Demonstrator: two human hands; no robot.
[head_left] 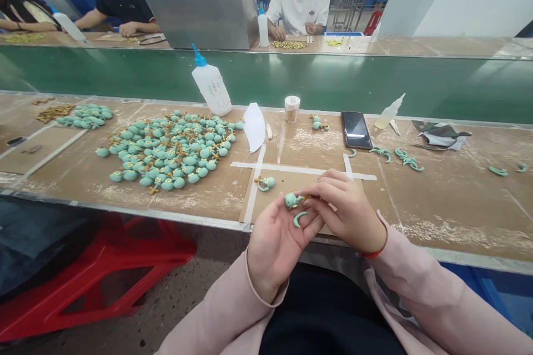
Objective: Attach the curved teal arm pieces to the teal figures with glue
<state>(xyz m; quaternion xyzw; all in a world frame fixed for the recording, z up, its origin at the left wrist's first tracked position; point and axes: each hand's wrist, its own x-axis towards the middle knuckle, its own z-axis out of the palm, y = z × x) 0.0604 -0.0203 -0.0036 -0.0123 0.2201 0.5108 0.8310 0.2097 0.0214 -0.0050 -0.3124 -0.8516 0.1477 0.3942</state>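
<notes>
My right hand (345, 211) pinches a small teal clay figure (293, 200) at its tan part with the fingertips. My left hand (277, 247) lies palm up beneath it, and a curved teal clay strip (300, 218) rests between its fingers. Just left of my hands, a similar figure (265, 182) sits on the cardboard mat (287, 188) inside white tape lines (300, 169). Further left is a large pile of teal clay balls with tan pieces (166, 150). More curved strips (403, 158) lie to the right.
A glue bottle (211, 84), a small cup (292, 108), a white paper piece (254, 127) and a phone (355, 130) stand beyond my hands. A green conveyor belt (266, 80) runs behind them. Co-workers (300, 5) sit across it. A red stool (95, 272) stands below left.
</notes>
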